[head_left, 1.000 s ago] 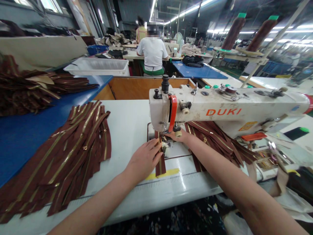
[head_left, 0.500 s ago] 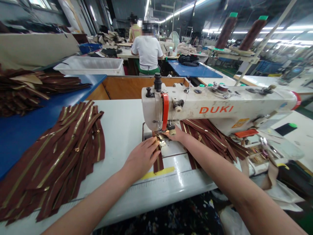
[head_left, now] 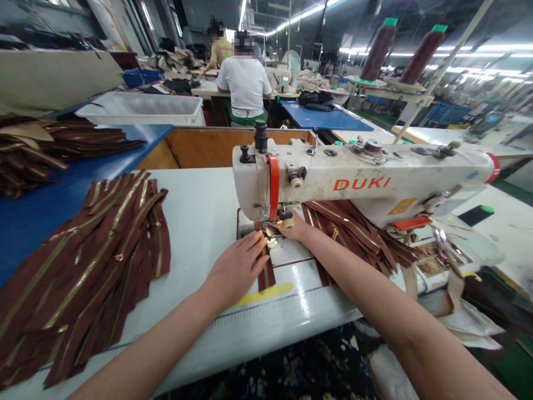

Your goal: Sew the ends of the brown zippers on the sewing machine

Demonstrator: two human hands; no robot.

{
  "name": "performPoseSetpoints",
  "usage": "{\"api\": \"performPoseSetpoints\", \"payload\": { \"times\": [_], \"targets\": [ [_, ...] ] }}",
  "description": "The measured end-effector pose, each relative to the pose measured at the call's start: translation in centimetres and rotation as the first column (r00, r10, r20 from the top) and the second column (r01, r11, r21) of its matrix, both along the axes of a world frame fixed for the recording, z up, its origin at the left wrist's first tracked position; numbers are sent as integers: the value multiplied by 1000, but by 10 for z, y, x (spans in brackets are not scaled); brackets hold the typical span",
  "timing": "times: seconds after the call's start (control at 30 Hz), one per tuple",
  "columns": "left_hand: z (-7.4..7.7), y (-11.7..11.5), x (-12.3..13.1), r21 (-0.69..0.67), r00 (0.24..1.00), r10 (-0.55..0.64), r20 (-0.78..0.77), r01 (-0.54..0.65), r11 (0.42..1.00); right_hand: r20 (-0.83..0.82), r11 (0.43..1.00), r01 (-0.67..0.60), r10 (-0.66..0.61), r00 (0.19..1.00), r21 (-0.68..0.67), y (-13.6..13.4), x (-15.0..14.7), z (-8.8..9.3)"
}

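One brown zipper strip (head_left: 267,278) ran beneath the sewing machine (head_left: 316,179), its near end slightly farther inward than a second earlier, suggesting feeding, the left hand (head_left: 234,268) resting outstretched fingers on it, the right hand's (head_left: 300,228) grip indiscernible.

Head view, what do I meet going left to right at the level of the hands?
Brown zipper pile, left hand, single zipper strip, right hand, second zipper pile, green-tipped thread cone.
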State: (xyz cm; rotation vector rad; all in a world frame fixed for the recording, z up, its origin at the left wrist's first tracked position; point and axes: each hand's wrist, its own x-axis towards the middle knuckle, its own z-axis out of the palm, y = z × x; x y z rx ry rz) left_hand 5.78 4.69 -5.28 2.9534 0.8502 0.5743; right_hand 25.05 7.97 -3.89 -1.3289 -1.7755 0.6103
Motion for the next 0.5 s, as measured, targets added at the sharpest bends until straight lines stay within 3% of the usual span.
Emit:
{"api": "performPoseSetpoints", "payload": {
  "times": [0.5],
  "targets": [
    [0,-2,-1,-14,999,22,30,-21,1000,64,998,-18,22,998,-59,-2,-1,-1]
  ]
}}
